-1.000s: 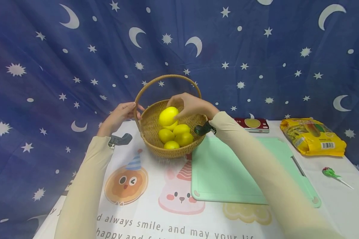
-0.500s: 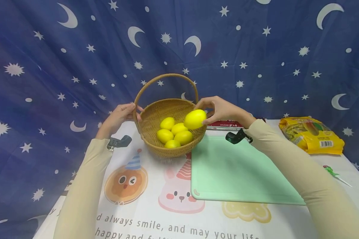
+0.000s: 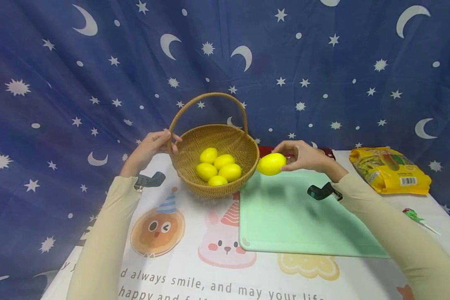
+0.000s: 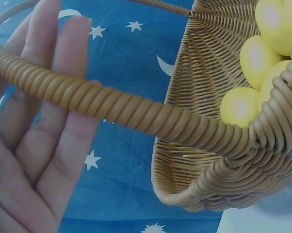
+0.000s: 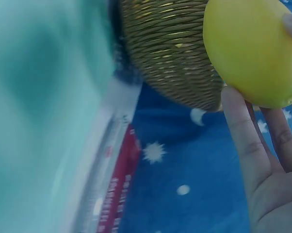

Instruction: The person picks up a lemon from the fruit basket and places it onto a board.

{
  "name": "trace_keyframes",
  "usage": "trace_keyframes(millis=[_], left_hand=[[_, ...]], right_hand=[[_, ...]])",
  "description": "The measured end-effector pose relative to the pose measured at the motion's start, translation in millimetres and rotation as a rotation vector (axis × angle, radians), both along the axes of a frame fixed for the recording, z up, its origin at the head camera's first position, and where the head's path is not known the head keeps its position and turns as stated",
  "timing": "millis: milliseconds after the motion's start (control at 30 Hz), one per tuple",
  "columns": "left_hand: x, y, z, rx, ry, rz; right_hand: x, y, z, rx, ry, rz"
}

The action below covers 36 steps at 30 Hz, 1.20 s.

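A wicker basket (image 3: 232, 135) with a tall arched handle stands near the blue cloth, several yellow lemons (image 3: 230, 171) heaped inside. My left hand (image 3: 150, 150) grips the left side of the basket's handle (image 4: 151, 115); the fingers pass behind it in the left wrist view, where the thumb is not seen. Just right of the basket's rim, my right hand (image 3: 307, 156) pinches one lemon (image 3: 271, 164) between thumb and fingers. That lemon is in the air over the back left part of a mint-green cutting board (image 3: 300, 221). The right wrist view shows fingertips against its skin.
Behind the right hand lie flat red packages (image 3: 328, 154), partly hidden. A yellow bag (image 3: 391, 168) sits at the back right, with a lollipop (image 3: 412, 214) in front of it. A blue star-and-moon cloth (image 3: 285, 62) hangs behind the white printed tablecloth (image 3: 153, 275).
My right hand has lifted the lemon from over the basket, carrying it right past the rim and slightly down above the board. The left hand has stayed at the handle.
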<state>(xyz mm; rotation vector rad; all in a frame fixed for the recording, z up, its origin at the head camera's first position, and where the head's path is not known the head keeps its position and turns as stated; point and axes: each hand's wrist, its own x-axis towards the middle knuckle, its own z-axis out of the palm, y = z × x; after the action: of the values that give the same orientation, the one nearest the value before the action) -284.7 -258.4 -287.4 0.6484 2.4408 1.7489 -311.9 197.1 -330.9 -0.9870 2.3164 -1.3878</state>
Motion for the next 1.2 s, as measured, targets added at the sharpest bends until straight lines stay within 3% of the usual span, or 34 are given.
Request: trace_keyframes(millis=[300,533,800,1200], left_hand=[[-1.1,4.0,-0.6,-0.053,0.030,0.006],[-1.1,4.3,-1.0,-0.058,0.032,0.014],[-1.5,5.2,-2.8,-0.041,0.060,0.028],[-3.1,5.6,-4.3,-0.054,0.078,0.069]], right_hand=[[0.5,10,-47.9,-0.032,-0.047,-0.135],[-2.6,11,-72.9,-0.014,-0.047,-0.187],[-6.8,6,-86.7,0.012,-0.053,-0.198],[-7.0,1,-90.0,0.020,-0.104,-0.174]])
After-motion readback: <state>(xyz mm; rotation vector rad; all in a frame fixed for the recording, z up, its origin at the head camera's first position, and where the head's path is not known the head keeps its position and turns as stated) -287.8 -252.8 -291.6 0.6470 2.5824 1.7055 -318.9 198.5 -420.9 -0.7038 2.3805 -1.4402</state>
